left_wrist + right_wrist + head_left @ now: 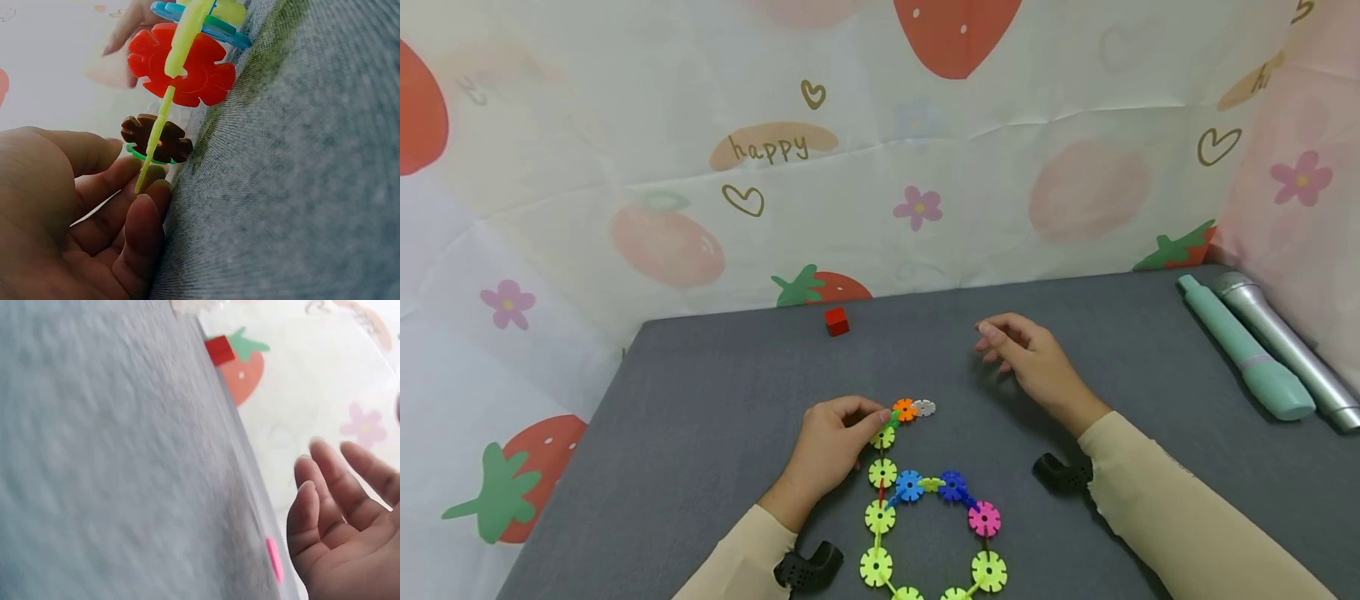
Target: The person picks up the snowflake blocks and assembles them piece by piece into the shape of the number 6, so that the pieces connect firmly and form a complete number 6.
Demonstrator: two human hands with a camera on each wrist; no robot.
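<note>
A chain of colored plastic snowflake discs lies on the grey cloth, a loop with a tail curving up to an orange disc and a white disc. My left hand pinches the tail by a green disc, just below the orange one. In the left wrist view, a brown disc and a red disc stand edge-on beside those fingers. Up and to the right, apart from the chain, my right hand hovers with relaxed fingers and nothing visible in it.
Near the table's back edge sits a red cube. A green microphone-shaped item and a silver microphone lie at the far right. A pink piece shows in the right wrist view. Printed cloth hangs behind the table.
</note>
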